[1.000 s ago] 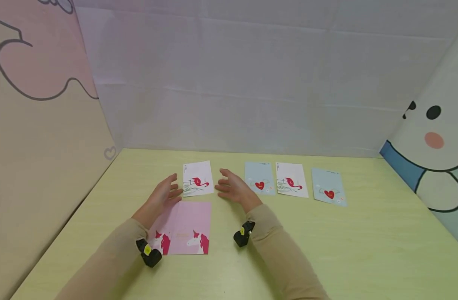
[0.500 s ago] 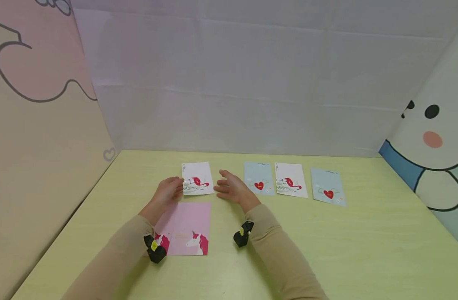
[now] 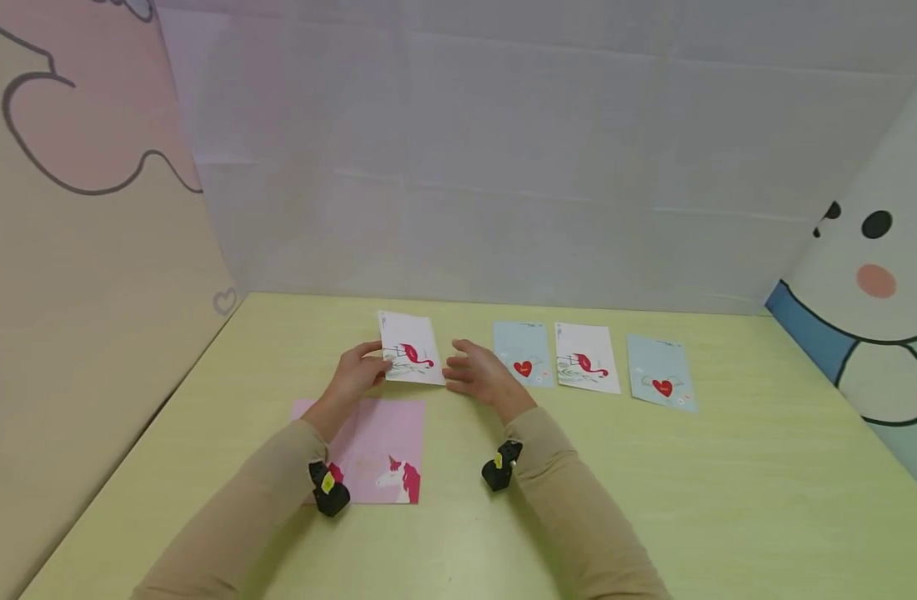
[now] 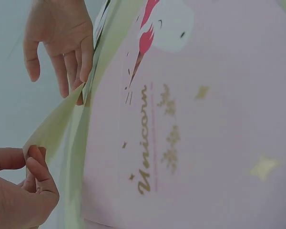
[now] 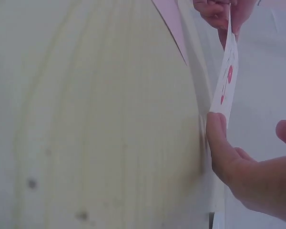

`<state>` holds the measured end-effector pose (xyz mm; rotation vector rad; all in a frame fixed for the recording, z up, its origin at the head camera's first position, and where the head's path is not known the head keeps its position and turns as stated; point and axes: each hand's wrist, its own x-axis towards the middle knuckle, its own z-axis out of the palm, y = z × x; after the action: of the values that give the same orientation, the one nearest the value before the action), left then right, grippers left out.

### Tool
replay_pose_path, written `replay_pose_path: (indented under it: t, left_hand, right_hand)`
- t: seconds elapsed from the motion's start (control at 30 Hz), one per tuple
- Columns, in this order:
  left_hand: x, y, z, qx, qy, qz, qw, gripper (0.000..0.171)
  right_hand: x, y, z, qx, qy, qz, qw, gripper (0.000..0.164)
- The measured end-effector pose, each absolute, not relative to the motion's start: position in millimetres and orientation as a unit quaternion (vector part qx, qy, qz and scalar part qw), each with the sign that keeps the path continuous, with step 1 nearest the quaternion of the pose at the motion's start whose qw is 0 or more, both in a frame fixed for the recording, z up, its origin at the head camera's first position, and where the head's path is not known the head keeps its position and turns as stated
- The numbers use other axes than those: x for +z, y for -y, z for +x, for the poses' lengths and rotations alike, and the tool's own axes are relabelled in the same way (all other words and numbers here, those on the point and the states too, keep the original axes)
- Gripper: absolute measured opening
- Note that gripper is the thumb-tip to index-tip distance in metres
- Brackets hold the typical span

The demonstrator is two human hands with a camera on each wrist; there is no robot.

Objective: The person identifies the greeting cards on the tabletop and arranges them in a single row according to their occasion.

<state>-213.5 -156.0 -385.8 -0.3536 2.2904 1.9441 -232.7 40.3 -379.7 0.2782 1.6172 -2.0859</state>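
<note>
My left hand (image 3: 356, 372) pinches the left edge of a white flamingo card (image 3: 412, 346), thumb on its printed face. In the right wrist view the card (image 5: 229, 78) is raised off the table and tilted. At its right edge is my right hand (image 3: 483, 375), fingers extended; in the right wrist view the fingertips (image 5: 216, 119) touch the card's end while the thumb stands apart. Below the left hand lies a pink unicorn sheet (image 3: 383, 442) with a crease, partly hidden by the left forearm. It fills much of the left wrist view.
Right of my hands lie a blue heart card (image 3: 522, 350), another white flamingo card (image 3: 586, 358) and a second blue heart card (image 3: 662, 372) in a row on the light wooden table (image 3: 729, 500). A white cloth wall (image 3: 466, 167) stands behind the table.
The left hand has closed on the flamingo card's left edge and lifted the card, shifting it slightly right. The right hand stays near its right edge with little movement.
</note>
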Motion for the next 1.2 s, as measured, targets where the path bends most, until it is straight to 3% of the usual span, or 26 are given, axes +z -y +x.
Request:
replay_pose_path:
  t: [0.67,1.2]
  left_hand:
    - [-378,131,-184,0.641,-0.765,-0.032,0.060,0.053]
    - [-375,113,-164,0.636,-0.767,-0.025,0.077,0.057]
  right_hand:
    - [-369,-78,-210,-0.669,-0.721,0.042,0.176,0.035]
    - [-369,-99,-189,-0.644,-0.752,0.019,0.138,0.035]
